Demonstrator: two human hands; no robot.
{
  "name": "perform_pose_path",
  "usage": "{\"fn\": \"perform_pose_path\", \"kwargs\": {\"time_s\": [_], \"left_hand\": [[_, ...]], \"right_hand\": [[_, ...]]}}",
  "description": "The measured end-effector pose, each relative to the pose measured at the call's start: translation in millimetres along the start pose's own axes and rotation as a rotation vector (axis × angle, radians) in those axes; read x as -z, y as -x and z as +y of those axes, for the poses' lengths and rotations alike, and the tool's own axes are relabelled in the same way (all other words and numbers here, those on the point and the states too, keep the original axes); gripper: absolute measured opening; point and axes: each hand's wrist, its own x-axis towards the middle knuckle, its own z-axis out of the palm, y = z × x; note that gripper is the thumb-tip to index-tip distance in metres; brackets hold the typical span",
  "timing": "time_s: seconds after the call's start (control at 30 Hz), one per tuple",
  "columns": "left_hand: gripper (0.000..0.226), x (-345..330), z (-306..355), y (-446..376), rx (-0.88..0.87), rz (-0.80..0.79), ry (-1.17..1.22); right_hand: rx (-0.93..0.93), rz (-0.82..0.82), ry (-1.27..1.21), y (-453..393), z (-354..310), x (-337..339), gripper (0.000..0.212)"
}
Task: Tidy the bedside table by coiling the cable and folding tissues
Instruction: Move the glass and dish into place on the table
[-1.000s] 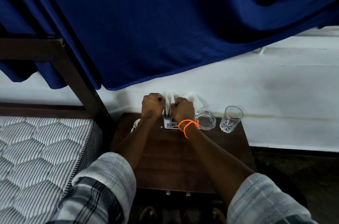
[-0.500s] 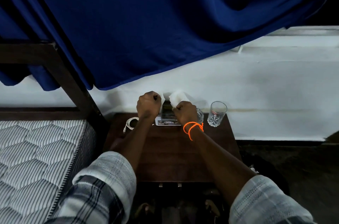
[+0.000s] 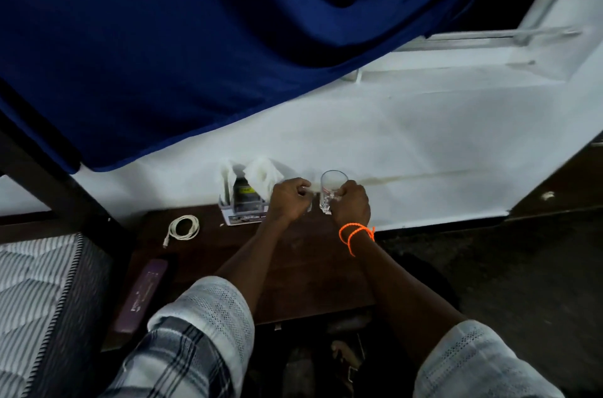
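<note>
On the dark wooden bedside table (image 3: 303, 270), a white cable (image 3: 184, 228) lies coiled at the back left. A small white holder (image 3: 243, 213) stands at the back edge with white tissues (image 3: 261, 174) sticking up out of it. To the holder's right, my right hand (image 3: 351, 205), with orange thread at the wrist, is wrapped around a clear drinking glass (image 3: 331, 185). My left hand (image 3: 288, 198) is closed beside it on a small glass dish, which is almost wholly hidden under the fingers.
A flat purple case (image 3: 146, 293) lies along the table's left side. A quilted mattress (image 3: 29, 293) and a dark bed post (image 3: 49, 182) stand left of the table. A blue curtain (image 3: 195, 39) hangs overhead, with a white wall (image 3: 424, 149) behind the table.
Both hands have left the tissue holder and moved right. The right hand has taken hold of the drinking glass and the left has closed over the glass dish.
</note>
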Motion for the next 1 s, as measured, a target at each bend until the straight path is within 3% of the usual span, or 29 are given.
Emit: {"fn": "perform_pose_path", "kwargs": {"time_s": [0.13,0.3,0.47,0.8,1.0], "left_hand": [[0.072,-31,0,-12,0.068,-0.161,-0.001],[0.065,-48,-7,-30,0.0,-0.222,-0.024],[0.069,-55,-12,-41,-0.001,-0.205,0.049],[0.065,-34,0,-51,-0.064,-0.175,0.058],[0.064,11,1,-61,-0.108,-0.146,-0.078]], "right_hand": [[-0.039,0.002,-0.073,-19,19,-2,0.039],[-0.054,-0.164,-0.095,-42,33,-9,0.088],[0.001,-0.214,-0.131,-51,41,-18,0.078],[0.083,-0.139,-0.198,-49,23,-6,0.068],[0.15,-0.203,-0.231,-50,-12,-10,0.06]]}}
